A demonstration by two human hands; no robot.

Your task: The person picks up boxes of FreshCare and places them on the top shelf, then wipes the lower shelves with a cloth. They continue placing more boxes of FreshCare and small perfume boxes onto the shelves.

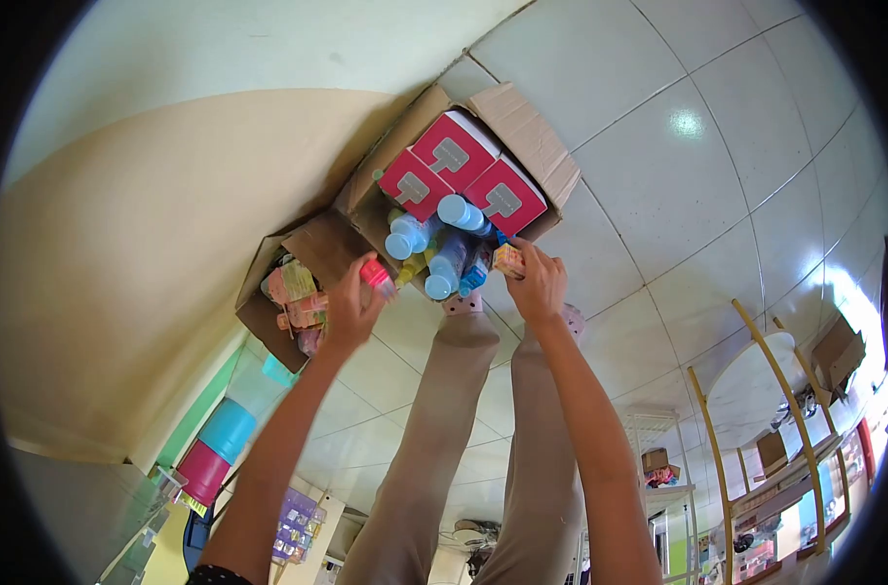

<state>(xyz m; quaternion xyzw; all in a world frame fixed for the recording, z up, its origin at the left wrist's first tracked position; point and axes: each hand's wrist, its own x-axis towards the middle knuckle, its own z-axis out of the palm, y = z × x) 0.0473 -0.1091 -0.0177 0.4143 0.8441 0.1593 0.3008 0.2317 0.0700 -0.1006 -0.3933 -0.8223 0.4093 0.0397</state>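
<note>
My left hand [352, 308] is closed on a small clear bottle with a pinkish-red cap [374, 273], held between the two cardboard boxes. Between the fingers of my right hand [540, 285] is a small orange-and-white carton [509, 260], at the near right edge of the larger cardboard box [527, 127]. That box holds red-and-white boxes [451, 153] and several bottles with light-blue caps [442, 285]. A blue packet [475, 271] lies among the bottles. To the left, a smaller open cardboard box [259, 302] contains pink and orange packaged items [308, 310].
A cream wall [171, 234] borders the boxes on the left. White floor tiles [678, 185] extend to the right. My legs [459, 390] stand close to the boxes. Blue and magenta bins [227, 431] and a metal-framed rack [756, 390] are farther off.
</note>
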